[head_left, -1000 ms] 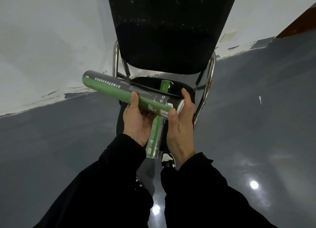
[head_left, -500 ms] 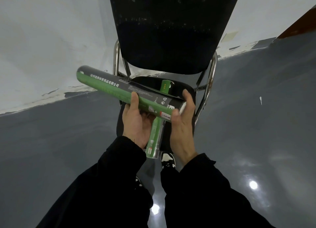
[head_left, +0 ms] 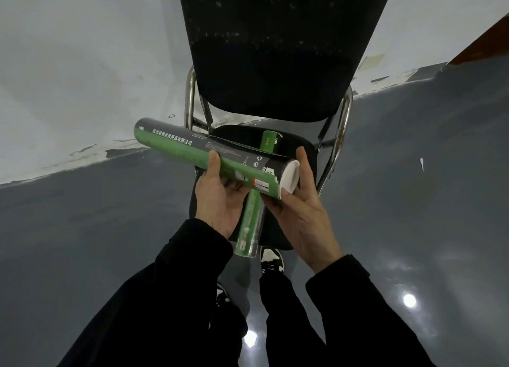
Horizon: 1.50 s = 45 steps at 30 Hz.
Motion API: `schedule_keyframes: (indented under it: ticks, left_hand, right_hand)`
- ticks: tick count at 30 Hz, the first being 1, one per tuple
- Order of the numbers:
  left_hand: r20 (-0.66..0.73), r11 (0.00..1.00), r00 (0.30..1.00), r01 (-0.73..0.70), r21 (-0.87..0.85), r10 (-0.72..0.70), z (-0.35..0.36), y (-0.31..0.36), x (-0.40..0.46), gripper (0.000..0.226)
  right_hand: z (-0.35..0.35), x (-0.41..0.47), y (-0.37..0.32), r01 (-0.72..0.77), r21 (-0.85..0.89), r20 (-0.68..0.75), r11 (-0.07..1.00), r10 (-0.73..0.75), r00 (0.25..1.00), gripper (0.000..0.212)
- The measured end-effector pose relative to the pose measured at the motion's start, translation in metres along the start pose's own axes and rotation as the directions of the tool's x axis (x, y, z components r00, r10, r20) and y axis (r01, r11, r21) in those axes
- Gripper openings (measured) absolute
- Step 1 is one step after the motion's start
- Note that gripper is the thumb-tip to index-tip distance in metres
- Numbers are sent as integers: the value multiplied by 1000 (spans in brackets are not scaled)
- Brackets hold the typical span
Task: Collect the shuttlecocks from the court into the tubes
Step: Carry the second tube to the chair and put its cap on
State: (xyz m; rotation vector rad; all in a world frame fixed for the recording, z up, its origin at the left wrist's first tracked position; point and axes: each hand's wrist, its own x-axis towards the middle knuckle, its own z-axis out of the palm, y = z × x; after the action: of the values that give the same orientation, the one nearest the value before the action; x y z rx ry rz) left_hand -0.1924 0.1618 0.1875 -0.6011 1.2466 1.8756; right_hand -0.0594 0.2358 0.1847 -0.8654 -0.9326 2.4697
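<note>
Held tube [head_left: 192,153]: green and black, carried above the chair seat [head_left: 304,146], long axis running from far left to near right, white open or capped end [head_left: 290,177] facing near right; not possible to tell whether that white end is a lid or the bare mouth. Left hand [head_left: 217,198]: under the tube's middle, palm up, thumb hooked over the top, fingers curled round the barrel from below, holding the tube. Right hand [head_left: 305,209]: cupped at the tube's near-right end, thumb beneath the rim, fingers [head_left: 303,162] extended up along the far side of the white end, held narrow against it. Right hand nearer the end, left hand nearer the middle. Second tube [head_left: 252,215]: lying on the seat, long axis running near to far, crossing under the held tube at roughly a right angle, near end overhanging the seat's front edge, far end [head_left: 268,140] showing beyond the held tube. Forearms in black sleeves, brought together ahead of the body, wrists bent inward toward the tube. Single small white object [head_left: 421,164] on the grey floor, well apart to the right; too small to identify. Probable step in hand: working the near-right end of the held tube, with the barrel steadied by the left hand.
</note>
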Motion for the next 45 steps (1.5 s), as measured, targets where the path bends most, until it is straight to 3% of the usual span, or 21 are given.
schedule_keyframes:
  ticks: [6, 10, 15, 17, 19, 22, 24, 26, 30, 33, 38, 41, 45]
  left_hand:
    - [10, 998, 999, 44, -37, -44, -5, -3, -2, 34]
    - [34, 999, 999, 43, -30, -42, -4, -4, -5, 36]
    - [29, 1000, 999, 17, -10, -16, -13, -5, 0, 42]
    - [35, 998, 999, 22, 54, -24, -17, -8, 2, 42]
    - [51, 988, 998, 36, 149, -44, -21, -14, 4, 39]
    - [94, 940, 991, 59, 335, -96, -24, -34, 4, 35]
    - [120, 896, 985, 57, 440, -122, -25, -52, 4, 38]
    - [137, 853, 979, 60, 519, -152, -23, -66, 2, 40]
    - [139, 757, 963, 89, 647, -232, -22, -81, 2, 47]
    - [119, 714, 951, 127, 689, -284, -29, -88, 4, 82]
    - [58, 631, 976, 91, 770, -211, -50, -96, 4, 62]
    - [22, 604, 984, 91, 792, -178, -69, -95, 7, 60]
    - [-41, 581, 992, 103, 807, -119, -98, -93, 19, 35]
  right_hand:
    - [-5, 8, 4, 6, -29, -128, 1000, -10, 992, 46]
    - [-6, 6, 12, 32, -29, -174, 999, -37, 984, 39]
    - [-6, 5, 9, -85, 91, -195, 992, 102, 975, 39]
    - [-12, 3, 4, -171, 49, -216, 984, 177, 960, 50]
    - [-23, 0, 0, -272, -116, -238, 955, 239, 941, 64]
    - [-41, -4, 1, -343, -496, -169, 798, 299, 939, 66]
    - [-52, -6, 10, -360, -618, -162, 699, 335, 928, 77]
    - [-60, -12, 21, -374, -620, -190, 690, 331, 924, 78]
    - [-77, -32, 46, -399, -442, -318, 803, 276, 907, 69]
    - [-93, -48, 68, -401, -462, -439, 791, 189, 878, 63]
    - [-114, -51, 105, -460, -428, -585, 778, 150, 797, 74]
    - [-116, -32, 125, -462, -467, -600, 754, 113, 792, 72]
    - [-117, -7, 157, -472, -518, -611, 713, 77, 788, 93]
